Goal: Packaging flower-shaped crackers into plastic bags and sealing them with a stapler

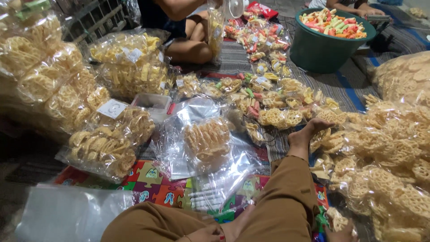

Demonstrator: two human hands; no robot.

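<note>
Down at the near edge, the left hand [204, 235] rests low against the person's knee, only its upper part in view, so whether the fingers are curled or spread cannot be told. Over at the near right, the right hand [342, 233] sits just at the frame's bottom beside a loose lattice cracker [337, 219]; it seems to touch it, though the grip itself is cut off and cannot be told.

Between the two hands stretch the person's legs in brown trousers [286, 201], one bare foot [309, 130] pointing far out onto the striped mat [340, 85]. Just left of that leg, a clear bag of lattice crackers [207, 141] lies on a heap of empty clear plastic bags [224, 179], all over a colourful puzzle-pattern floor mat [152, 179].

Left side: filled cracker bags [107, 148] stacked up high, one with a white label. A small clear plastic box [154, 104] sits just beyond them. Right side: a big loose pile of lattice crackers [389, 166], touching the mat's edge.

Far centre, small packets of mixed coloured snacks [264, 58] are spread across the mat. Far right stands a green tub [322, 49] heaped with coloured stick crackers. Another person sits at the far edge, knee [192, 49] bent, beside an upright bag [216, 29].
</note>
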